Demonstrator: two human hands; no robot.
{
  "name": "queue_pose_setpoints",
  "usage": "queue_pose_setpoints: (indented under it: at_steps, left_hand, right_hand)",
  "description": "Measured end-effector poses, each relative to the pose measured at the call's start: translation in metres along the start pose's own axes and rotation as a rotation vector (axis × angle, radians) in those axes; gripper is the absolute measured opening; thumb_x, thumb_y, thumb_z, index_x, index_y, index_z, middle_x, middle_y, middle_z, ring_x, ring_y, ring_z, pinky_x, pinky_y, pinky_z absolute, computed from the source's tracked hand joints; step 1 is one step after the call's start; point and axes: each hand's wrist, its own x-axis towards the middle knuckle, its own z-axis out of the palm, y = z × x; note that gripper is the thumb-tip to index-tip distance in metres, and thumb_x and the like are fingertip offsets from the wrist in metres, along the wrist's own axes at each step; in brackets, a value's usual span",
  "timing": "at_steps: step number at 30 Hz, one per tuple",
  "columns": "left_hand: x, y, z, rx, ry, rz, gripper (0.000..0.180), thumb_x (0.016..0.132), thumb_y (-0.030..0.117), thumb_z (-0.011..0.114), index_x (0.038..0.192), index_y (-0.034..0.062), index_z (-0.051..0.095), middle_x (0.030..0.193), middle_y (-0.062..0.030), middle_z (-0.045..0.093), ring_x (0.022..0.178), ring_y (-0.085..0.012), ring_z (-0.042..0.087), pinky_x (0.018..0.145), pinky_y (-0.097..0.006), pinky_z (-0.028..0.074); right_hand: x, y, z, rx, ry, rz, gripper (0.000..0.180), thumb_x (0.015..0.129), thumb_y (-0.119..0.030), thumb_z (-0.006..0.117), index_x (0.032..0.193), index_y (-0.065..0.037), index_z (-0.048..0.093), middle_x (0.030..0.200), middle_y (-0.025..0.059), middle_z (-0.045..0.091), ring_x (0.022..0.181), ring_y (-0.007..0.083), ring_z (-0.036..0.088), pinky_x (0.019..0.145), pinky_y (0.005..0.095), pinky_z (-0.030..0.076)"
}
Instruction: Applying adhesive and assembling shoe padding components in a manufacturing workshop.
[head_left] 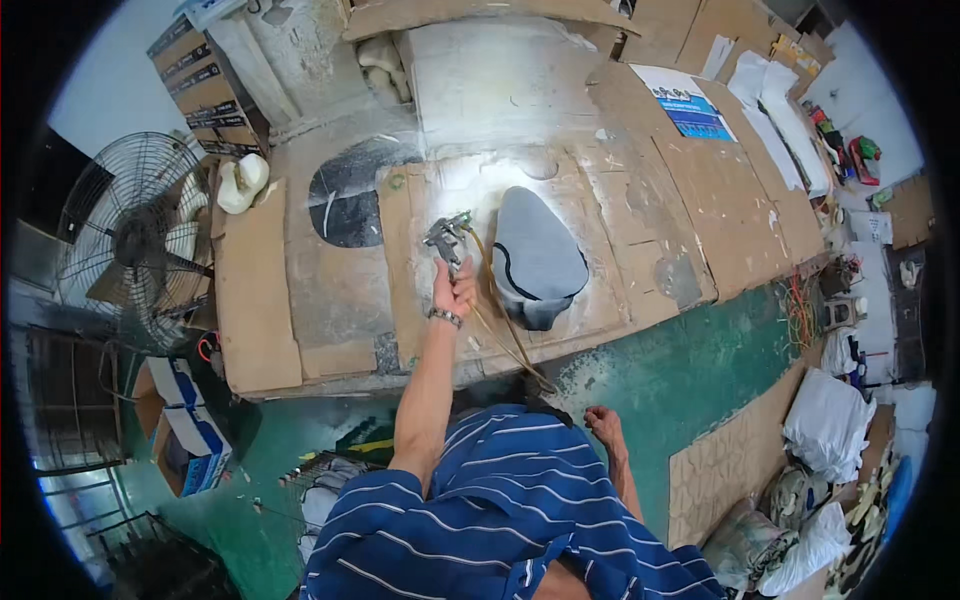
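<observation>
My left hand [455,288] is closed around the handle of a metal spray gun [447,236], held over the cardboard-covered table. A yellowish-brown hose [497,300] runs from the gun past the table's front edge. Just right of the gun stands a smooth grey rounded piece [540,245], wider toward me, with a black curved line across it and a dark lower end. The gun and the grey piece are apart. Low beside my body, off the table, hangs my right hand [604,427], its fingers curled and nothing visible in them.
Whitish overspray marks the cardboard table top [350,290]. At the left are a large black fan [135,235], a cream moulded piece [242,184] and an open carton [185,425] on the green floor. White bags [828,415] and coloured cables [797,310] lie at the right.
</observation>
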Motion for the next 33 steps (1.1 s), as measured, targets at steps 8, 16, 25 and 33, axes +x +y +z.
queue_pose_setpoints:
  at_steps: [8, 16, 25, 33]
  left_hand:
    - [-0.003, -0.012, 0.001, 0.133, -0.090, 0.176, 0.067, 0.092, 0.071, 0.056, 0.109, 0.0078, 0.072, 0.057, 0.0095, 0.041, 0.040, -0.0033, 0.025, 0.035, -0.022, 0.020]
    - [-0.081, -0.095, 0.054, 0.765, 0.187, 0.496, 0.045, 0.104, 0.052, 0.055, 0.092, 0.0094, 0.064, 0.055, 0.0049, 0.043, 0.039, -0.0068, 0.034, 0.035, -0.025, 0.025]
    - [-0.132, -0.242, 0.080, 1.518, -0.171, 0.478, 0.031, 0.087, 0.014, 0.080, 0.112, 0.0015, 0.068, 0.091, -0.0069, 0.073, 0.079, -0.0173, 0.071, 0.070, -0.032, 0.057]
    - [-0.073, -0.283, 0.123, 2.265, -0.765, 0.682, 0.068, 0.067, 0.038, 0.087, 0.124, 0.0059, 0.067, 0.127, -0.0145, 0.065, 0.108, -0.0335, 0.066, 0.096, -0.045, 0.053]
  right_hand:
    - [-0.074, -0.072, 0.001, -0.130, 0.118, -0.228, 0.036, 0.095, -0.026, 0.065, 0.116, 0.002, 0.071, 0.095, 0.0156, 0.076, 0.086, 0.0228, 0.072, 0.078, 0.0350, 0.055]
    - [-0.081, -0.221, -0.027, 0.048, -0.019, -0.422, 0.035, 0.095, -0.023, 0.067, 0.120, 0.001, 0.069, 0.106, 0.0186, 0.075, 0.094, 0.0286, 0.074, 0.084, 0.0390, 0.057]
    - [-0.100, -0.345, -0.074, -0.005, 0.188, -1.104, 0.070, 0.082, -0.018, 0.083, 0.141, 0.002, 0.052, 0.126, 0.0174, 0.067, 0.111, 0.0250, 0.066, 0.098, 0.0373, 0.050]
    - [-0.078, -0.261, -0.183, 0.378, 0.329, -0.816, 0.048, 0.082, 0.006, 0.064, 0.129, -0.002, 0.062, 0.095, 0.0081, 0.067, 0.082, 0.0174, 0.061, 0.074, 0.0295, 0.049]
